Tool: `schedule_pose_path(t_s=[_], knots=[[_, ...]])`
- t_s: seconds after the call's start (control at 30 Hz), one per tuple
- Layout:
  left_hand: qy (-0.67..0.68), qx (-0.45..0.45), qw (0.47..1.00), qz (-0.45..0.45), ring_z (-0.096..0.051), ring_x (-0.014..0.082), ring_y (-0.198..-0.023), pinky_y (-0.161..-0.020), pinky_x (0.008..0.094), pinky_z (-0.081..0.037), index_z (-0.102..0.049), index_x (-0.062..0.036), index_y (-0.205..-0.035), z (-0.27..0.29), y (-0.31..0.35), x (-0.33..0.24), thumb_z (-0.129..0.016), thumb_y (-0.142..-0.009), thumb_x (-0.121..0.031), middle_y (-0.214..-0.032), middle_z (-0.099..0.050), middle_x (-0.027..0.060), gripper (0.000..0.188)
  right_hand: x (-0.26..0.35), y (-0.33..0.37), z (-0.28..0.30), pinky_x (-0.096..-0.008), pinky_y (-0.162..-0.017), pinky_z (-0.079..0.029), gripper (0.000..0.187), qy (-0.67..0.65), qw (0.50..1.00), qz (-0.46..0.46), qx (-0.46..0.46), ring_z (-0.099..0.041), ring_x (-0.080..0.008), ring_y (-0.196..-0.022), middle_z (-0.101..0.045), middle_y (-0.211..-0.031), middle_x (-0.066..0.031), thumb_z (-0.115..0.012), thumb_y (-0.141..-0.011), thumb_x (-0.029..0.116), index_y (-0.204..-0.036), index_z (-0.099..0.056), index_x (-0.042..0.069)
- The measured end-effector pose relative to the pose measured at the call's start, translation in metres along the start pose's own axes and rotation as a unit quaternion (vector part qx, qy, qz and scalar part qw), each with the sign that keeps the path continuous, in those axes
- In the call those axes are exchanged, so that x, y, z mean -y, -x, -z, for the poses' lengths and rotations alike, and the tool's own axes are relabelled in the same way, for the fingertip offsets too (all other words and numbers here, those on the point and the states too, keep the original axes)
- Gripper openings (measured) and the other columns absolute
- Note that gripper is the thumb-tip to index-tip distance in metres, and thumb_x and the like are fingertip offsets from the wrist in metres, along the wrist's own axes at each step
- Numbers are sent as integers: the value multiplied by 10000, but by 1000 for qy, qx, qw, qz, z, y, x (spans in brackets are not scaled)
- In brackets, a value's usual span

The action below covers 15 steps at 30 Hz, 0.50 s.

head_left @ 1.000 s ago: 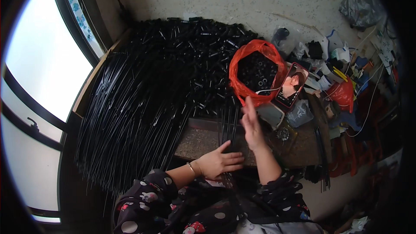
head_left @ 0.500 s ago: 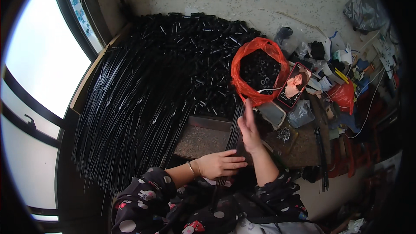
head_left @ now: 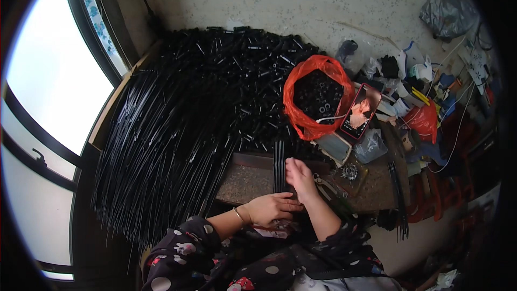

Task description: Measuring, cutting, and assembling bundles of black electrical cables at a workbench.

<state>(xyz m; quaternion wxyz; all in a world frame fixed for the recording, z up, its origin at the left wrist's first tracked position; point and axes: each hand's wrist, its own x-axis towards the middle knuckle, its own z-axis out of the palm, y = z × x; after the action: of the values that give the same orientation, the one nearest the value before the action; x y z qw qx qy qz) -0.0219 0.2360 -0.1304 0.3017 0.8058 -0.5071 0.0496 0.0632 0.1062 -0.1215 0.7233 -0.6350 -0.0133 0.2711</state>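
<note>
A flat bundle of thin black rods (head_left: 279, 163) lies side by side, pointing away from me across the front of the workbench. My left hand (head_left: 271, 208) is closed over the near part of the bundle, its fingers reaching to the right across it. Against the bundle's right edge, a little farther up, my right hand (head_left: 301, 179) has its fingers curled onto the rods. The near ends of the rods are hidden beneath my left hand and sleeves. On the left of the bench lies a big mass of similar long black rods (head_left: 161, 156).
Behind the bundle is a heap of short black tubular parts (head_left: 258, 70). A red plastic bag (head_left: 293, 116) holds small dark ring-like parts. A phone (head_left: 362, 112) leans beside it, near a clear bag (head_left: 370, 146) and pliers (head_left: 325, 183). More rods (head_left: 397, 199) hang over the right edge.
My right hand has gone from stretched fingers to curled ones, lower and nearer, against the rods. The bundle now stands more upright in view and looks flatter and wider.
</note>
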Motion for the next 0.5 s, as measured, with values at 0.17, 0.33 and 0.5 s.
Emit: schedule_pose_path(t_s=[0.17, 0.33, 0.5], knots=[[88, -114, 989, 34, -540, 288, -1055, -1004, 442, -343, -589, -25, -993, 3, 5, -8, -586, -812, -213, -1078, -588, 136, 261, 44, 81, 3, -318, -936, -391, 532, -184, 889, 10, 419, -527, -169, -1093, -577, -1130, -147, -599, -832, 389, -1132, -534, -46], [135, -88, 985, 56, -569, 312, -978, -1011, 454, -339, -539, -21, -1121, 6, 2, -5, -612, -758, -168, -1012, -609, 156, 398, 51, 116, 4, -250, -654, -505, 192, 259, 909, 265, 191, -659, -142, -731, -676, -807, -89, -653, -784, 86, -973, -662, 54], [68, -66, 995, 36, -531, 303, -1083, -1030, 468, -307, -566, -35, -1109, 2, 4, -1, -621, -756, -196, -1129, -572, 161, 391, 66, 131, 5, -268, -743, -506, 214, 262, 874, 332, 238, -656, -179, -823, -671, -898, -99, -643, -784, 35, -998, -649, 33]])
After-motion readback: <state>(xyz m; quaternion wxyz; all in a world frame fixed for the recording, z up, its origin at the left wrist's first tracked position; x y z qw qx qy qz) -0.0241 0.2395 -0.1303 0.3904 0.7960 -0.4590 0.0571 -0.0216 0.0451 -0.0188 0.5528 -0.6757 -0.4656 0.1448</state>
